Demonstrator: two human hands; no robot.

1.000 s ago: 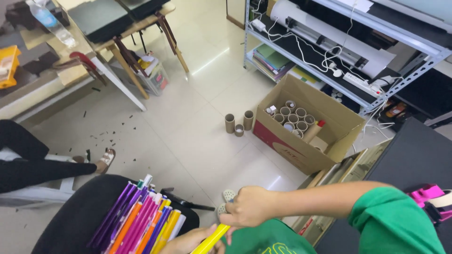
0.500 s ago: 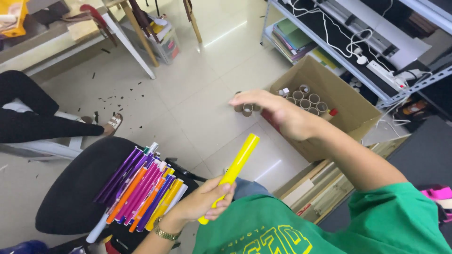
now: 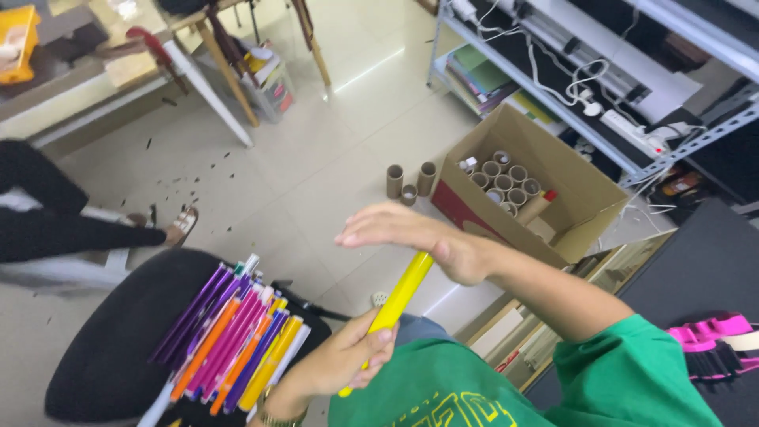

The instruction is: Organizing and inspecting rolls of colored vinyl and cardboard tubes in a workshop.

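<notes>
Seen from above, a person in a green shirt holds a yellow roll (image 3: 399, 299) tilted, its upper end toward the floor ahead and its lower end near the body. Their left hand (image 3: 348, 360) wraps the lower part of the roll, fingers curled snugly round it. Their right hand (image 3: 427, 237) lies flat across the roll's upper end, fingers stretched out straight and close together, the heel of the palm touching the tip; it is pressing rather than gripping.

Just left of the left hand, a black round chair seat (image 3: 118, 340) carries a bundle of coloured rolls (image 3: 229, 340) in purple, pink, orange and yellow, lying side by side along its right edge.

Beyond the right hand, an open cardboard box (image 3: 538, 198) stands on the pale tiled floor (image 3: 316, 158), with cardboard tubes standing upright inside. Three loose cardboard tubes (image 3: 409, 183) stand on the floor just beside the box's left corner. Metal shelving (image 3: 585, 103) runs behind the box. Another person's dark-clothed legs (image 3: 71, 229) stretch in from the left edge.
</notes>
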